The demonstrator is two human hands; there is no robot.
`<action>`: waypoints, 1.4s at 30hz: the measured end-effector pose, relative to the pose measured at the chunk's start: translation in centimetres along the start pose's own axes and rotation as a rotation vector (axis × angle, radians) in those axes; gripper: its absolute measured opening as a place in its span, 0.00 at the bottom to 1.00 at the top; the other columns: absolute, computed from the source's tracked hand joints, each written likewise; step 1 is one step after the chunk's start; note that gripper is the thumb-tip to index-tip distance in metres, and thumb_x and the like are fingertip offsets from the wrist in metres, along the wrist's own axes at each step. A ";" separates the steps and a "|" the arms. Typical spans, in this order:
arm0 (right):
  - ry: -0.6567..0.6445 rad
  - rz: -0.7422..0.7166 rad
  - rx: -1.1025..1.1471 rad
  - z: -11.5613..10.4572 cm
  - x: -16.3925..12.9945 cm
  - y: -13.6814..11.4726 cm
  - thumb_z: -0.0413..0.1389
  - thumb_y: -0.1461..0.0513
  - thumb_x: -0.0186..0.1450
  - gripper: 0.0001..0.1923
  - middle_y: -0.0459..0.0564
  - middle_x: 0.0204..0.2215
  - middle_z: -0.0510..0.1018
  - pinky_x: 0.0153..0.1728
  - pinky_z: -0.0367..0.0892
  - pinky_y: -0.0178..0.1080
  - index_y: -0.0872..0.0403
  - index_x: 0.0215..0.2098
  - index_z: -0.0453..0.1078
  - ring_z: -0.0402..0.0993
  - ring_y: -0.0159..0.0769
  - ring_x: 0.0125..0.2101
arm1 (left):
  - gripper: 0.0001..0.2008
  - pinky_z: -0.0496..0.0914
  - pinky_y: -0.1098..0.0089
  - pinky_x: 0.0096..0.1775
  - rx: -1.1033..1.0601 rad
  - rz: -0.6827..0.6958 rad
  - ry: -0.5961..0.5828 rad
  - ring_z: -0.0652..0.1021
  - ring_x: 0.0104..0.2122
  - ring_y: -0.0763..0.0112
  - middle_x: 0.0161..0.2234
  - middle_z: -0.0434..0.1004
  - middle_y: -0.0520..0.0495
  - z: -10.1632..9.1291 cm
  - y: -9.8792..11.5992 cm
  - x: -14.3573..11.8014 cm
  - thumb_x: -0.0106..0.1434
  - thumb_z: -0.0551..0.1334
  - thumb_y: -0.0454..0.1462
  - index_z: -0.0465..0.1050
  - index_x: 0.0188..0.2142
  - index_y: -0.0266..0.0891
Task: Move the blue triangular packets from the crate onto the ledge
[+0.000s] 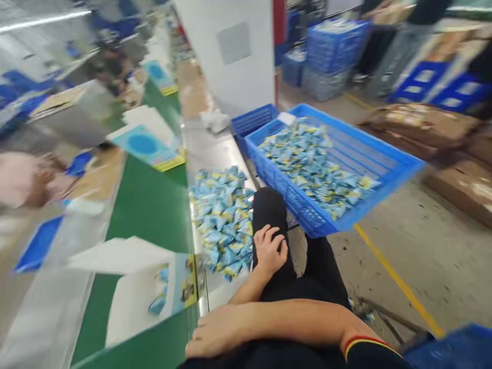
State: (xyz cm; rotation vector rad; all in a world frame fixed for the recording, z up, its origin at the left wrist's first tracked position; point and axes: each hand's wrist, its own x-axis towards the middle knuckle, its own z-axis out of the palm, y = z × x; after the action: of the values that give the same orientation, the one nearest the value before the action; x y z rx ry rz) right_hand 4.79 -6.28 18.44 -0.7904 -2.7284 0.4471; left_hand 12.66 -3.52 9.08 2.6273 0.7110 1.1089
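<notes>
My left hand [271, 249] rests palm down on my black-trousered knee, its fingers loosely bent and apart, holding nothing. Across my left forearm lies my right arm. My right hand [215, 330] is beside the near edge of the green belt, fingers slightly blurred, with nothing visible in it. A pile of small blue-and-yellow packets [223, 220] covers the metal ledge left of my knee. On the belt, close to my right hand, stands an open white carton [130, 302] with a printed blue-and-yellow side. A few blue packets [158, 297] show inside it.
A blue plastic crate [369, 138] holding many similar packets sits right of my knee. More open cartons [148, 146] stand farther along the green belt [146, 205]. A white pillar [234, 77] rises ahead. Across the belt, a blurred person [23, 179] is at work.
</notes>
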 end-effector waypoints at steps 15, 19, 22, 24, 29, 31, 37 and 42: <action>-0.217 -0.312 0.216 -1.5 -1.5 -1.8 0.57 0.69 0.76 0.03 0.50 0.38 0.85 0.40 0.71 0.34 0.56 0.46 0.72 0.77 0.37 0.38 | 0.05 0.66 0.56 0.63 0.077 -0.071 -0.095 0.77 0.60 0.59 0.51 0.84 0.48 0.1 1.0 -1.6 0.64 0.65 0.37 0.81 0.38 0.45; -0.262 -0.357 0.296 -2.5 -1.5 -1.7 0.58 0.69 0.75 0.06 0.53 0.41 0.84 0.44 0.70 0.35 0.61 0.50 0.72 0.76 0.38 0.41 | 0.05 0.65 0.56 0.64 0.083 -0.101 -0.136 0.77 0.59 0.59 0.51 0.85 0.48 -0.1 1.0 -1.9 0.64 0.65 0.37 0.82 0.38 0.46; -0.243 -0.354 0.328 -2.1 -1.2 -1.9 0.56 0.68 0.77 0.09 0.52 0.44 0.84 0.47 0.69 0.35 0.60 0.55 0.70 0.76 0.38 0.43 | 0.06 0.65 0.57 0.64 0.086 -0.086 -0.123 0.78 0.59 0.60 0.51 0.85 0.49 -0.5 1.0 -2.1 0.64 0.65 0.37 0.82 0.37 0.46; -0.216 -0.308 0.300 -1.3 -1.2 -2.3 0.53 0.67 0.80 0.09 0.52 0.47 0.84 0.47 0.69 0.36 0.58 0.57 0.69 0.76 0.39 0.45 | 0.07 0.65 0.57 0.64 0.076 -0.072 -0.119 0.78 0.59 0.60 0.51 0.85 0.49 -0.7 0.9 -2.1 0.65 0.64 0.38 0.83 0.37 0.46; -0.254 -0.239 0.332 0.0 -2.9 -2.5 0.51 0.64 0.81 0.13 0.54 0.49 0.83 0.46 0.70 0.41 0.58 0.62 0.67 0.77 0.42 0.49 | 0.06 0.64 0.57 0.66 0.008 -0.104 -0.202 0.77 0.61 0.59 0.53 0.84 0.48 -0.8 0.8 -1.9 0.65 0.65 0.38 0.82 0.38 0.47; -0.273 -0.228 0.394 -0.1 -3.6 -2.0 0.53 0.63 0.80 0.15 0.55 0.48 0.83 0.49 0.69 0.41 0.59 0.62 0.67 0.77 0.43 0.50 | 0.05 0.64 0.57 0.66 -0.007 -0.118 -0.195 0.77 0.60 0.60 0.53 0.84 0.48 -0.7 0.8 -1.8 0.65 0.65 0.38 0.82 0.38 0.47; -0.266 -0.206 0.411 0.6 -3.3 -0.9 0.56 0.64 0.78 0.16 0.53 0.47 0.84 0.48 0.69 0.40 0.59 0.63 0.68 0.77 0.42 0.47 | 0.05 0.64 0.58 0.65 -0.032 -0.085 -0.119 0.78 0.60 0.61 0.53 0.85 0.50 -0.7 1.1 -1.4 0.66 0.65 0.38 0.82 0.38 0.46; -0.254 -0.228 0.337 2.9 -1.5 -1.5 0.58 0.65 0.78 0.12 0.46 0.41 0.86 0.38 0.71 0.40 0.57 0.59 0.71 0.78 0.38 0.36 | 0.05 0.64 0.59 0.65 -0.049 -0.082 -0.182 0.77 0.61 0.61 0.53 0.85 0.51 -1.6 1.3 -1.3 0.64 0.66 0.38 0.81 0.39 0.46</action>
State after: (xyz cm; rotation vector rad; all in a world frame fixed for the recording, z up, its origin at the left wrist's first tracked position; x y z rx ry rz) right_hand 4.38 -8.93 16.04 -0.3519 -2.8087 0.9785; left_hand 11.19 -5.32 9.86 2.5904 0.7350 0.8412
